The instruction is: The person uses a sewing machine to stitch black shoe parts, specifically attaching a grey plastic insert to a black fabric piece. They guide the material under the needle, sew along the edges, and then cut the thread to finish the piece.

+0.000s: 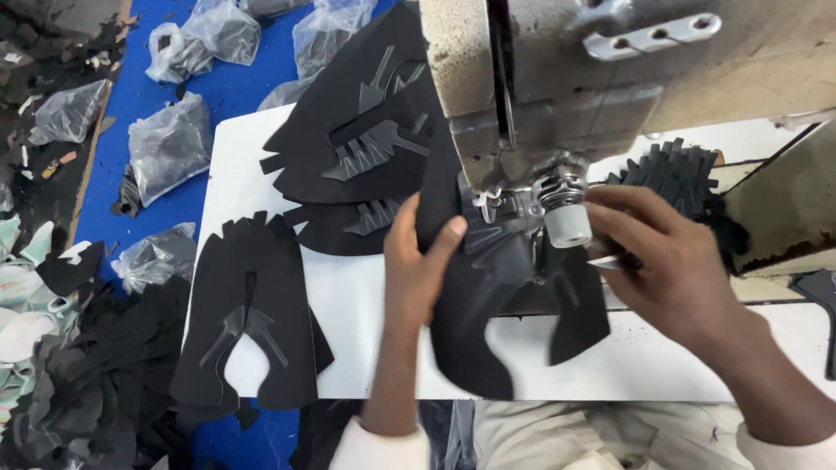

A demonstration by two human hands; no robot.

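Pinched between thumb and fingers of the left hand is a black cut fabric shoe upper piece, centre frame under the grey sewing machine head.
Right hand curls loosely by the machine's metal foot, fingers touching it; a flat black upper lies lower left on the white table.

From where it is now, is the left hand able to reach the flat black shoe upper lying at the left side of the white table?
Probably yes. The left hand grips the black piece under the machine, but nothing lies between it and the flat shoe upper.
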